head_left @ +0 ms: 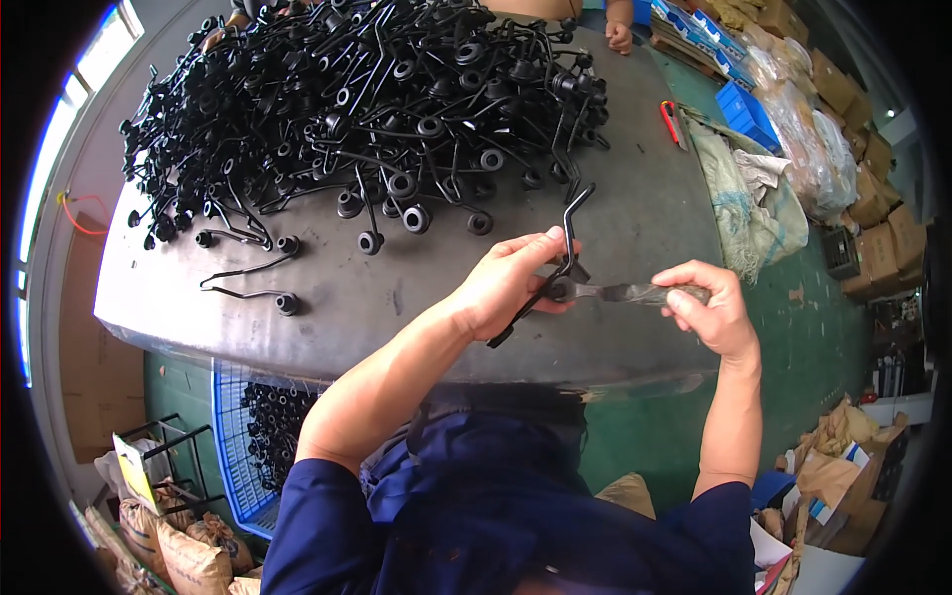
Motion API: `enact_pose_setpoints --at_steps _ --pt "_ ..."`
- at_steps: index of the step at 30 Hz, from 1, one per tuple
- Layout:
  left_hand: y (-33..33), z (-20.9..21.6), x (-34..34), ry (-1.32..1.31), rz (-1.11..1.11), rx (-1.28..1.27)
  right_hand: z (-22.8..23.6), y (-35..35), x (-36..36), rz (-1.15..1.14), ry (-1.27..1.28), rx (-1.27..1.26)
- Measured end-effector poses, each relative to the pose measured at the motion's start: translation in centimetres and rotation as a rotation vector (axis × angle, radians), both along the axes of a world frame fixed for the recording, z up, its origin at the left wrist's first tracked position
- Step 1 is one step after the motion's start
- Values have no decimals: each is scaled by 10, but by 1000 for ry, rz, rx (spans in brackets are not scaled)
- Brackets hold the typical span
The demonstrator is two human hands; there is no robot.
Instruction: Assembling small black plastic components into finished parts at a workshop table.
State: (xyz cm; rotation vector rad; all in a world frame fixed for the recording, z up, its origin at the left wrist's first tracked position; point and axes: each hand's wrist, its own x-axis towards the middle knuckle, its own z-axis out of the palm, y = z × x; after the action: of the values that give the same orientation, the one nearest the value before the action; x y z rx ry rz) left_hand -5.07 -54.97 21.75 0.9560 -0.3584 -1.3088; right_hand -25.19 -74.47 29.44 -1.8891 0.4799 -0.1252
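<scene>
Left hand [511, 283] is clamped on a bent black rod [565, 248] above the table [635, 218]; right hand [709, 307] grips a blade tool [620, 292] w/ its tip at the rod's bushing end. Best kept braced (short strokes, probably).

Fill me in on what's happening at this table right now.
A person stands at a dark table. The left hand holds one bent black metal rod with a ring end, while the right hand presses a flat-bladed tool against that ring. A big pile of the same black parts covers the far side of the table, and more lie in a blue basket below. Another person's hand shows at the far edge.
</scene>
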Motion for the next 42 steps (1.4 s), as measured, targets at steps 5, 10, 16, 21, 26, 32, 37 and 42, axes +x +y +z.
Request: enact_pose_setpoints --at_steps 5,10,16,21,26,32,37,42 --pt "-7 -3 -6 24 127 30 3 21 11 -44 -1 -157" --pt "-6 -4 -8 108 368 126 -60 65 2 -198 -109 -70" --pt "-5 -8 -5 139 418 64 -149 154 1 -264 -297 -86" --pt "29 6 7 5 463 22 -122 145 0 8 -265 38" --pt "132 38 54 -527 596 77 -104 59 -5 -309 -180 -242" --pt "295 35 81 -1040 1182 591 -165 -63 -34 -404 36 -487" --pt "456 -54 68 -1149 1274 1078 -180 -81 4 -414 128 -616" --pt "533 -161 3 -853 872 1421 -198 -96 4 -410 1 -633"
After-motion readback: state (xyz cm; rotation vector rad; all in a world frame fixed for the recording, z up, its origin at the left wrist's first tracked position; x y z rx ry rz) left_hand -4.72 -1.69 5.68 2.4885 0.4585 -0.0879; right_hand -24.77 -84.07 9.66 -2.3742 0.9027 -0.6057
